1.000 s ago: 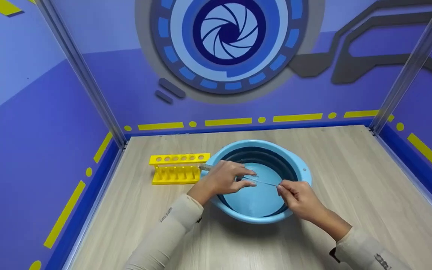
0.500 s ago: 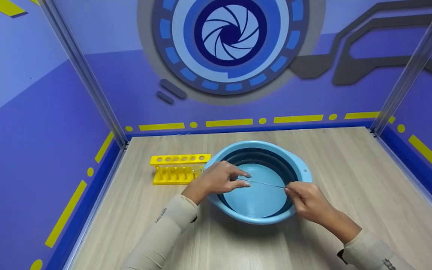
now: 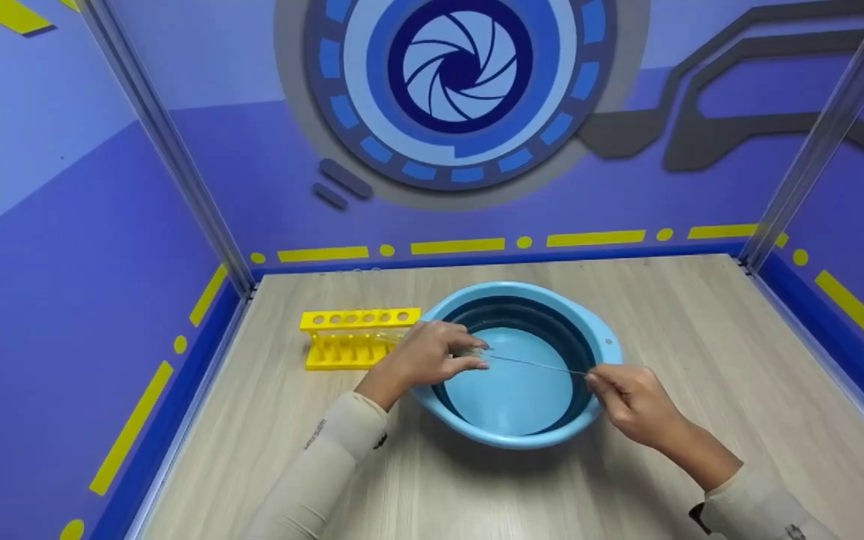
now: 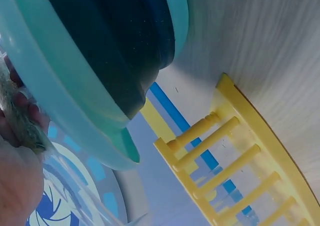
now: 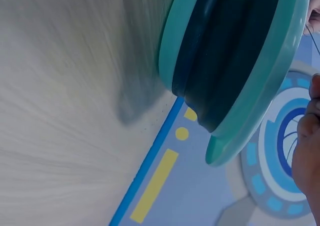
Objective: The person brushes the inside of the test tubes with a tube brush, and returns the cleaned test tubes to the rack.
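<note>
My left hand (image 3: 424,354) grips a clear glass test tube (image 3: 387,337), held nearly level over the left side of a light-blue basin (image 3: 503,442). Inside the tube, the left wrist view shows the bristles of a test tube brush (image 4: 22,118) within the fingers. The tube's clear far end (image 4: 80,186) sticks out beyond that hand. From the tube's mouth a thin wire handle (image 3: 537,364) runs across the basin to my right hand (image 3: 638,405). Thumb and fingers there pinch the wire's end by the basin's right rim.
A yellow test tube rack (image 3: 361,319) stands left of the basin, close to its rim. Both are on a wood-grain table (image 3: 702,337). Printed blue panels (image 3: 237,187) wall in the back and sides.
My right hand has moved right with the wire's end, and more wire shows between the hands. My left hand has shifted slightly left. The tube's outer end now looks clear of bristles.
</note>
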Demonstrator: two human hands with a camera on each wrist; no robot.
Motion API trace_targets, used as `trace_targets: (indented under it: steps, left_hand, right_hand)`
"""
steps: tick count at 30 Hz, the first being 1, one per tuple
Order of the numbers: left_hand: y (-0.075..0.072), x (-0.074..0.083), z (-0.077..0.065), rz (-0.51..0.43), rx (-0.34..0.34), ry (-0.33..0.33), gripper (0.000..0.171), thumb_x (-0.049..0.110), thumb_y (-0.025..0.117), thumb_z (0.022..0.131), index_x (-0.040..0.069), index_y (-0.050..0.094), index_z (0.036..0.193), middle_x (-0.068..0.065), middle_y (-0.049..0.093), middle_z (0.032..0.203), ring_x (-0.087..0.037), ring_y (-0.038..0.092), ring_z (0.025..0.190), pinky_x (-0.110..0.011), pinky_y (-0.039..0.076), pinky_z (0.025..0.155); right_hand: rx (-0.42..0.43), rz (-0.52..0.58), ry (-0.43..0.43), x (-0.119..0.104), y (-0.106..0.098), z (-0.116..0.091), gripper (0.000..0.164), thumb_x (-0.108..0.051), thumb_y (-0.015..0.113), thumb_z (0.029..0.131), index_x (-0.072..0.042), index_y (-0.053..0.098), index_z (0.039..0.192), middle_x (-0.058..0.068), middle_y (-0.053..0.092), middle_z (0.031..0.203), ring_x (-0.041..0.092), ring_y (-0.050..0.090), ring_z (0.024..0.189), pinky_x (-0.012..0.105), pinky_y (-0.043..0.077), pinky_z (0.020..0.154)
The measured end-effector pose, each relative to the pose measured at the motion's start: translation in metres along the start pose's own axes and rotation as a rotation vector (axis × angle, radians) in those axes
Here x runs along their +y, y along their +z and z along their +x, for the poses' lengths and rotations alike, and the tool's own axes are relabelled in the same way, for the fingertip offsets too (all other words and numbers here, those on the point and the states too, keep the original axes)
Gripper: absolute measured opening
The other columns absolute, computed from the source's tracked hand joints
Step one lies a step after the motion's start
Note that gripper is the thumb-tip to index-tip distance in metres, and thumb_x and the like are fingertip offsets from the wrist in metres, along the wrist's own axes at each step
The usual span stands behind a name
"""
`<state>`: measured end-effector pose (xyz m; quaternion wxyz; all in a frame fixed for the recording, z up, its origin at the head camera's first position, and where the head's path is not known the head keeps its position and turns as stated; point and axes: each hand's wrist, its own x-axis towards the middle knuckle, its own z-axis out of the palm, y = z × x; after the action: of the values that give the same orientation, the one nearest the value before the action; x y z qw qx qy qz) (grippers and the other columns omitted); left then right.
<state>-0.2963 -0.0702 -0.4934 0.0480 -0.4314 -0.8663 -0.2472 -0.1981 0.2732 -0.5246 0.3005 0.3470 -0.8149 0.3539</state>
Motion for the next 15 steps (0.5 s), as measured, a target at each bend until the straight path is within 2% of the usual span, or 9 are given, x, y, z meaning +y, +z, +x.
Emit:
trace_targets:
  steps: [4, 10, 15]
  left_hand:
    - [0.0, -0.002, -0.002, 0.032, 0.037, 0.021, 0.038, 0.047, 0.073, 0.101, 0.027, 0.078, 0.132, 0.005, 0.072, 0.087, -0.007, 0.051, 0.069, -0.016, 0.041, 0.061]
    - [-0.001, -0.002, -0.002, 0.126, 0.115, 0.032, 0.035, 0.043, 0.073, 0.1, 0.031, 0.077, 0.133, 0.004, 0.068, 0.088, -0.01, 0.054, 0.073, -0.017, 0.041, 0.067]
    - [-0.001, -0.001, -0.003, 0.201, 0.182, 0.032, 0.034, 0.04, 0.075, 0.099, 0.03, 0.078, 0.131, 0.003, 0.069, 0.093, -0.014, 0.056, 0.08, -0.022, 0.044, 0.073]
  right_hand:
    - [-0.033, 0.111, 0.166, -0.002, -0.006, -0.002, 0.03, 0.011, 0.065, 0.097, -0.013, 0.068, 0.079, -0.006, 0.058, 0.061, -0.003, 0.05, 0.056, 0.015, 0.043, 0.05]
    - [-0.13, 0.325, 0.452, -0.004, -0.017, 0.0, 0.035, -0.006, 0.055, 0.11, -0.005, 0.067, 0.077, 0.008, 0.06, 0.059, 0.013, 0.056, 0.052, 0.026, 0.048, 0.05]
    - [-0.188, 0.517, 0.59, -0.003, -0.024, 0.002, 0.041, -0.011, 0.05, 0.113, 0.009, 0.062, 0.08, 0.02, 0.055, 0.061, 0.02, 0.055, 0.052, 0.028, 0.05, 0.051]
